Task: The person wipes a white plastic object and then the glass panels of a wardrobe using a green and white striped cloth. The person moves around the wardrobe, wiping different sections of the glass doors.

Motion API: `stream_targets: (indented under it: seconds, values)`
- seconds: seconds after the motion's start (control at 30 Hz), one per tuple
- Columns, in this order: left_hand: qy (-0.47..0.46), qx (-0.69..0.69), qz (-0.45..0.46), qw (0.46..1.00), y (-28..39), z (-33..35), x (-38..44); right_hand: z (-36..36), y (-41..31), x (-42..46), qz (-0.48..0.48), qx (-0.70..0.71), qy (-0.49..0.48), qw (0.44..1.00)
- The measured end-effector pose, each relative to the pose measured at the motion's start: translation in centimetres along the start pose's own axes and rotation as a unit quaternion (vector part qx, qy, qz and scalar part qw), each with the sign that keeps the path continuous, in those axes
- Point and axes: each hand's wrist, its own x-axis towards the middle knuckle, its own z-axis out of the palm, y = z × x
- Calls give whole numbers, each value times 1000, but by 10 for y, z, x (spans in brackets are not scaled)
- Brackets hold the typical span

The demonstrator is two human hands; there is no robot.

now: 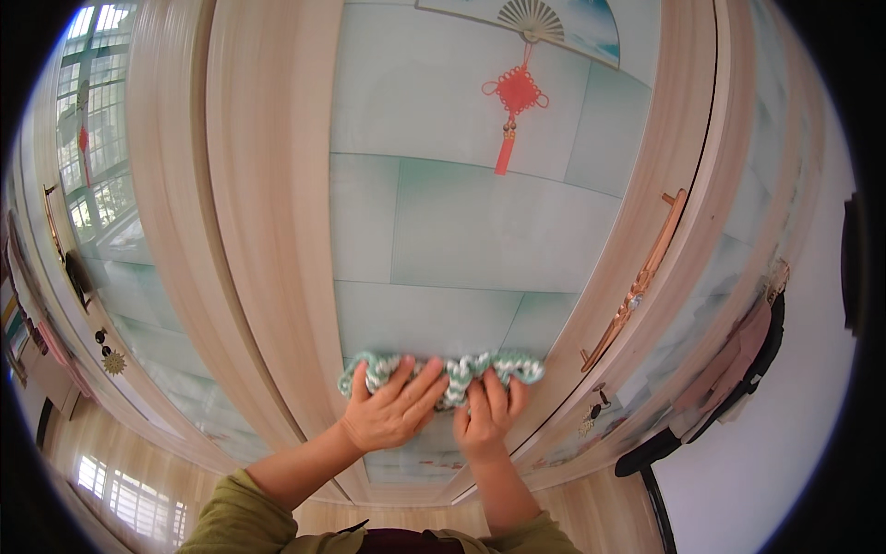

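A bunched green-and-white cloth (457,377) lies pressed against the glossy pale panel (484,228) of a wood-framed wardrobe door. My left hand (398,408) rests on the cloth's left part, its fingers spread over it. On the right part, my right hand (488,415) presses with bent fingers, some of them partly sunk in the folds. Both palms face the door. Above the cloth, the panel shows a red knot and tassel (518,93) below a fan picture (533,21).
A copper-coloured door handle (637,291) stands out to the right, with a key and pendant (594,412) below it. Another door with a handle (55,221) and hanging pendant (113,361) is at left. Clothes (734,360) hang at far right, above wood-look flooring (588,512).
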Motion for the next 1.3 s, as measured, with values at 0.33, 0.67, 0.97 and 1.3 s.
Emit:
stream_targets:
  seconds: [0.33, 0.67, 0.97, 1.3]
  values:
    - [-137, -30, 83, 987, 27, 9, -87, -18, -3, -98, 36, 14, -164, 986]
    - [1, 31, -51, 998, -3, -7, 12, -5, -7, 23, 61, 34, -10, 998]
    - [-96, -30, 78, 992, 32, 13, -39, -17, 16, -60, 54, 28, -57, 997]
    - [-74, -67, 61, 993, 67, 29, 14, -46, 62, -26, 134, 15, -70, 988]
